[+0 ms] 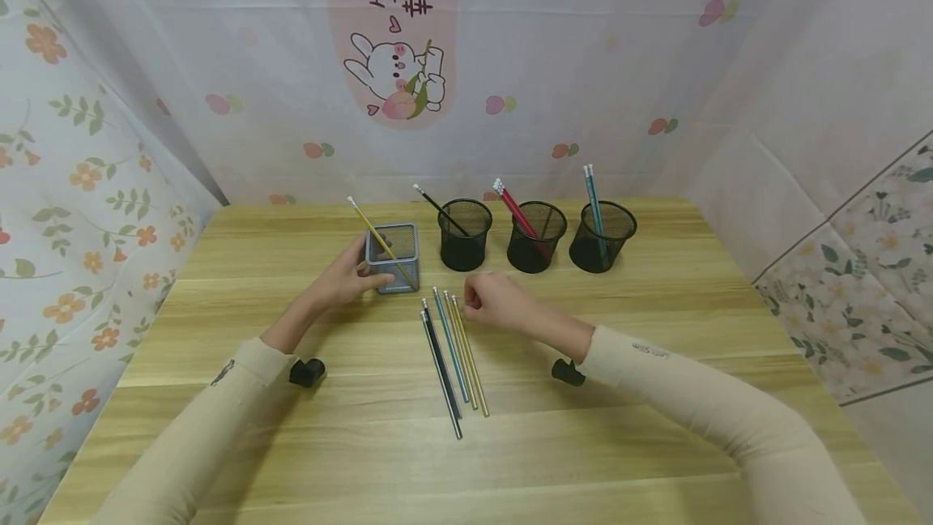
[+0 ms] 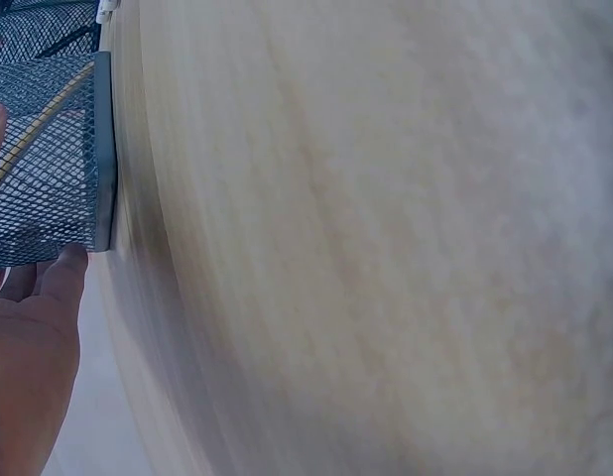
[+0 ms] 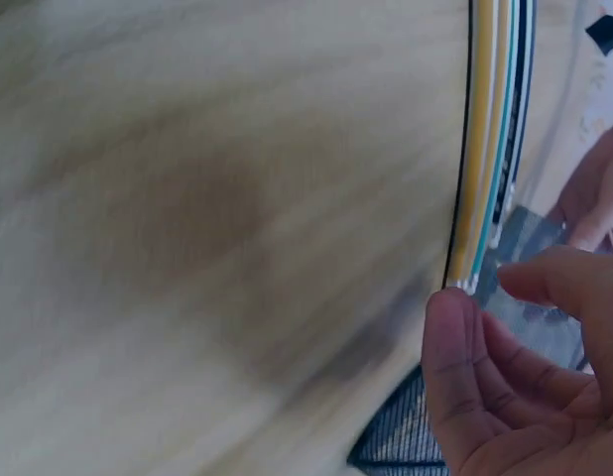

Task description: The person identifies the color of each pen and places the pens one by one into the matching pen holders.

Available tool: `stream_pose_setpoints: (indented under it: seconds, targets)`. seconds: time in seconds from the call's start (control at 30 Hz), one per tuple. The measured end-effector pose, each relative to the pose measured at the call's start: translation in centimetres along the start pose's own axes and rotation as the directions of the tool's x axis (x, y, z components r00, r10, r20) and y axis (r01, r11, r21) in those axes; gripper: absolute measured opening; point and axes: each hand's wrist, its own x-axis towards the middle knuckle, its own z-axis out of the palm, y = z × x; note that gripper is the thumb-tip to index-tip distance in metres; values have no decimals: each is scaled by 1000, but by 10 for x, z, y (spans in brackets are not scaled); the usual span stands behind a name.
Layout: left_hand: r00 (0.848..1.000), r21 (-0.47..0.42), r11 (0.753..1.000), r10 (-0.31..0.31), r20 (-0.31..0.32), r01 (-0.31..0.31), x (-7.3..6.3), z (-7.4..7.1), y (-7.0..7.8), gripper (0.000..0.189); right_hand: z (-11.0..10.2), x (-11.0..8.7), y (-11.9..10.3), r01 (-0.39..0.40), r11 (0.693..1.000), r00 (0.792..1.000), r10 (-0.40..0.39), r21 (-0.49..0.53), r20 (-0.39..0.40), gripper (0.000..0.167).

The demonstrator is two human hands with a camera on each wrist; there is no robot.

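My left hand [image 1: 342, 278] grips a grey square mesh pen holder [image 1: 394, 282] at the left end of the row, thumb in front and fingers behind. One yellow pencil [image 1: 375, 232] leans inside it. In the left wrist view, fingers [image 2: 63, 283] touch the holder's side near its base. My right hand [image 1: 499, 302] hovers at the eraser ends of a loose group of pencils, with a gap between thumb and forefinger in the right wrist view. Two yellow pencils [image 1: 470, 355] lie nearest it, then a blue pencil [image 1: 453, 351] and two black pencils [image 1: 440, 371].
Three round black mesh holders stand at the back: one [image 1: 463, 253] with a black pencil, one [image 1: 530, 258] with red pencils, one [image 1: 589, 256] with blue pencils. Small black objects [image 1: 307, 373] sit by both wrists. A printed curtain [image 1: 583, 63] hangs behind the table.
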Motion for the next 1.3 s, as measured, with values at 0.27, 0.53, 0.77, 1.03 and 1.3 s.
stream_pose_setpoints:
  seconds: [0.27, 0.53, 0.77, 1.03, 1.3]
  targets:
    - [1000, -4, 1000, 8, -2, -8, 0, 0, 0, 62, 12, 3, -3, 17, 1000, 1000, -17, -14, -16, 20]
    - [1000, -8, 1000, 4, 2, -4, 1, 0, 0, 60, 17, 6, -7, -43, 998, 999, 43, -36, 3, 25]
    - [1000, -5, 1000, 2, 3, -2, 1, 0, 0, 60, 18, 8, -10, -78, 995, 997, 80, -61, 22, 29]
    - [1000, 3, 1000, 0, -2, 0, 1, 1, 1, 59, 19, 10, -8, -108, 991, 993, 111, -85, 36, 39]
    - [1000, -4, 1000, -11, 7, 11, 0, 0, 1, 61, 18, 10, -7, -111, 990, 992, 116, -91, 52, 47]
